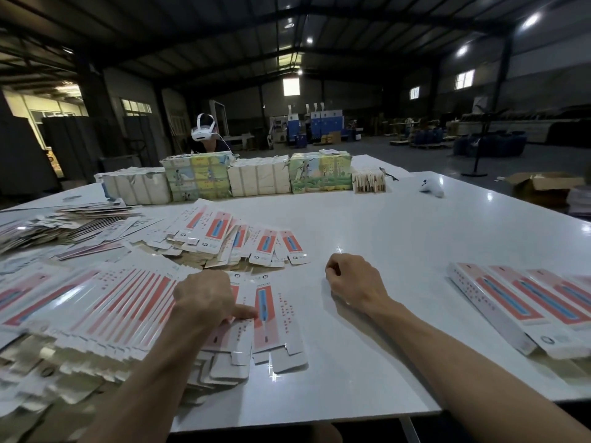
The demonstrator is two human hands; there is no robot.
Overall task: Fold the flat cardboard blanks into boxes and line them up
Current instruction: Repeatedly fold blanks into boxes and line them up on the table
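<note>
A fanned stack of flat white and red cardboard blanks (105, 302) covers the left of the white table (399, 244). My left hand (208, 298) rests on the stack's right end, its thumb pressing the top blank (271, 318), which lies slightly apart to the right. My right hand (355, 279) sits on the bare table to the right with its fingers curled and holding nothing. A row of folded boxes (524, 308) lies side by side at the right edge. More loose blanks (243, 238) are spread behind my left hand.
Bundled stacks of printed cartons (256, 177) line the table's far side, with a person wearing a white headset (204, 129) behind them. A white controller (431, 188) lies at the far right. An open brown carton (540, 183) stands on the floor beyond.
</note>
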